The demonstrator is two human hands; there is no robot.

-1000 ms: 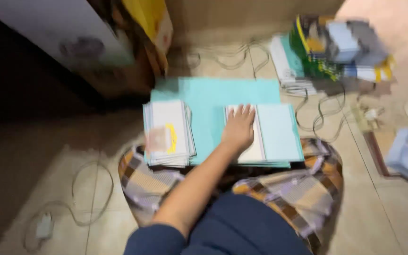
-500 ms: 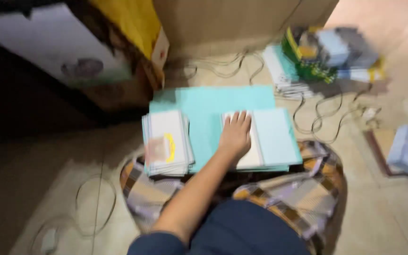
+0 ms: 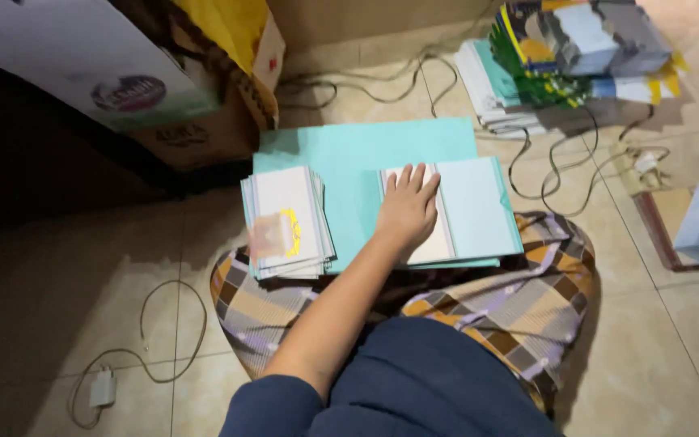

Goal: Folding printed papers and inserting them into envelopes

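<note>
The right hand (image 3: 407, 212) lies flat, fingers (image 3: 414, 180) spread and released, pressing the white inner page of an open teal booklet (image 3: 472, 212) that rests on a larger teal sheet (image 3: 357, 154) across the person's checked-cloth lap (image 3: 519, 299). At nine o'clock from the hand, a stack of pale booklets (image 3: 286, 222) sits on the sheet's left edge. At one o'clock, well apart on the tiled floor (image 3: 82, 307), lies a pile of colourful books (image 3: 564, 65); the left hand is out of view.

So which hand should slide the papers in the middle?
Left, most likely. The left hand lies flat on the middle paper stack, fingers spread and touching it. The right hand is out of view, so it looks less ready.
</note>
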